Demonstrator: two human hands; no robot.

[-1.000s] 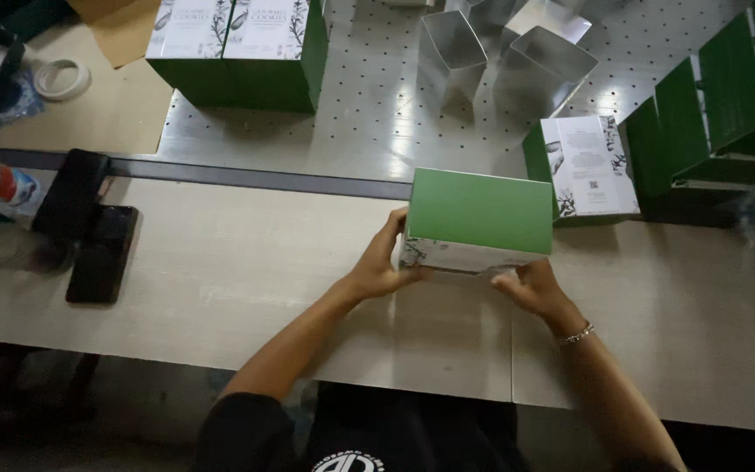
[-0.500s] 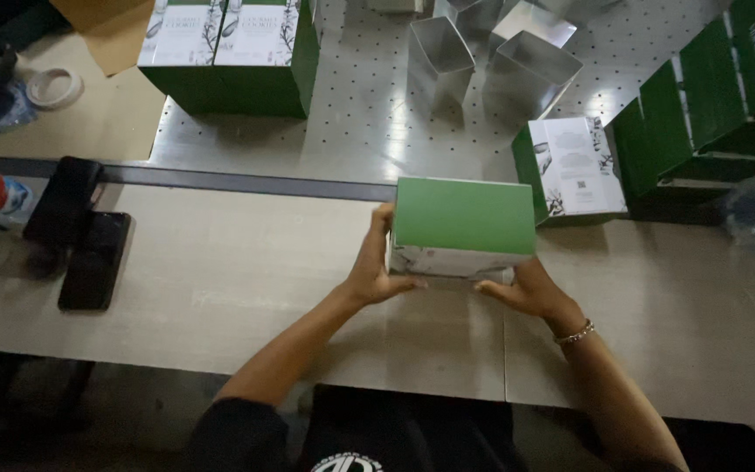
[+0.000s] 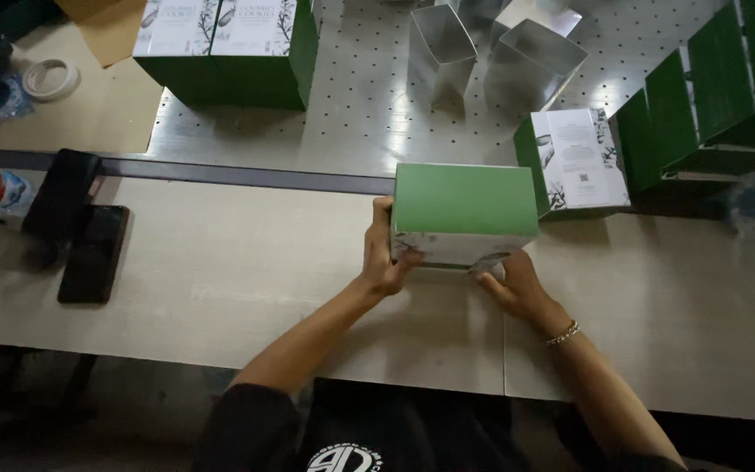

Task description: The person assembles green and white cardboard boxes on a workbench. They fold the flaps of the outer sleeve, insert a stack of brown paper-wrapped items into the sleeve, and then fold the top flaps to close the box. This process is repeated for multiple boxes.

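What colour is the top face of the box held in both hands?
Plain green, seen in the head view: box.

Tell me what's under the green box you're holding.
The pale tabletop and fingers of both hands show along the near bottom edge of the green box; whatever lies beneath its middle is covered.

The scene is seen by a single head-worn camera, aimed steeply down and forward from above the person's chest. The table (image 3: 220, 280) is viewed from close overhead, with both forearms entering from the bottom edge. The left hand (image 3: 384, 258) and right hand (image 3: 515, 284) are framed just below centre, and the box (image 3: 465, 210) is found at the fingers. Beyond the fingers, the perforated metal plate (image 3: 369, 114) is taken in up to the top edge. No second view is provided, so nothing is shared.
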